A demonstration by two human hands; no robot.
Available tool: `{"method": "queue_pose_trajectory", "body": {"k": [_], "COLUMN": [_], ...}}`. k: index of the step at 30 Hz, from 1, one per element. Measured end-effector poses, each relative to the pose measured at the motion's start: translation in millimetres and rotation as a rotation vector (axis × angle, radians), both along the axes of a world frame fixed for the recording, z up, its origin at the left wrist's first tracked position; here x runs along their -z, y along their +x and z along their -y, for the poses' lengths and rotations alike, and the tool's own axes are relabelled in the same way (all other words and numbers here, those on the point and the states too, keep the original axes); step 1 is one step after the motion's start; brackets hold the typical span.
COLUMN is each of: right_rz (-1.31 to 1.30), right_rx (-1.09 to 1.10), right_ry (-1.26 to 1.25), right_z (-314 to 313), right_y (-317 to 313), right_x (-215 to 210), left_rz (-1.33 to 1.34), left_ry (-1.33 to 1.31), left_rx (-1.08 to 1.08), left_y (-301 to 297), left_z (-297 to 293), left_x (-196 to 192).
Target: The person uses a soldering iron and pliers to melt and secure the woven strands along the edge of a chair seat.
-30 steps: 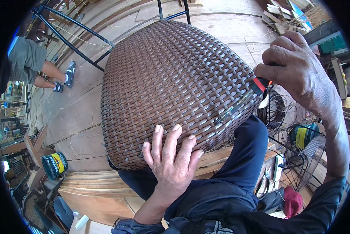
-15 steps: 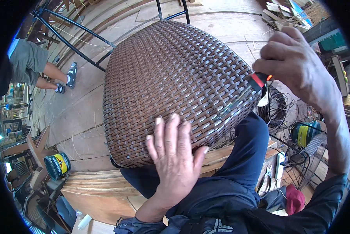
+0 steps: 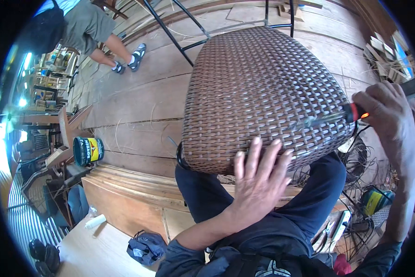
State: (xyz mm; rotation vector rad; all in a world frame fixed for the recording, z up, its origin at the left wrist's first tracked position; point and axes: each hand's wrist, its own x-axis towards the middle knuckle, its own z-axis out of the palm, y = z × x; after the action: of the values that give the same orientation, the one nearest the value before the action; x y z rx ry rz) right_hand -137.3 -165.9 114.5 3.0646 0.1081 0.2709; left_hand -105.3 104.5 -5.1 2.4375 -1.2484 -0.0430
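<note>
A brown woven wicker seat (image 3: 244,87) on a black metal frame (image 3: 189,44) rests against my knees, its broad face toward me. My left hand (image 3: 260,177) lies with fingers spread over the near edge of the weave. On the right, my right hand (image 3: 385,108) is closed around a tool with a red-and-black handle (image 3: 354,112), on which an orange light glows. Its long, thin shaft (image 3: 325,120) reaches left across the weave, close to the surface; whether the tip touches, I cannot tell. Part of the handle is hidden in my fingers.
A green bucket with a yellow label (image 3: 88,151) stands left on the plank floor; a similar bucket (image 3: 376,201) is at lower right, near coiled dark strands (image 3: 357,161). Stacked boards (image 3: 133,187) lie before me. At upper left stands another person (image 3: 89,27). Wood scraps (image 3: 383,55) lie far right.
The view has shifted, so the seat appears farther right. The tool's shaft now lies more level across the weave. My left hand stays at the near edge.
</note>
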Motion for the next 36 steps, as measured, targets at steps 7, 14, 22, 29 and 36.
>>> {"method": "queue_pose_trajectory", "body": {"k": [7,14,22,29,36], "right_rz": [0.004,-0.047,-0.067,-0.084,-0.076], "right_rx": [-0.165,-0.222,-0.200,-0.208,-0.192], "right_ry": [-0.012,-0.049,-0.062,-0.068,-0.098], "right_z": [-48,-66,-64,-60,-69], "right_y": [38,55,55,51,43], "right_x": [7,19,22,22,18], "left_rz": [0.018,-0.017,-0.051,-0.063,-0.069], "left_ry": [-0.097,-0.217,-0.211,-0.224,-0.222], "left_rx": [-0.291,-0.234,-0.223,-0.218,-0.215], "left_y": [37,51,54,55,56], "left_z": [-68,-73,-72,-71,-71], "left_x": [5,16,14,16,15]}}
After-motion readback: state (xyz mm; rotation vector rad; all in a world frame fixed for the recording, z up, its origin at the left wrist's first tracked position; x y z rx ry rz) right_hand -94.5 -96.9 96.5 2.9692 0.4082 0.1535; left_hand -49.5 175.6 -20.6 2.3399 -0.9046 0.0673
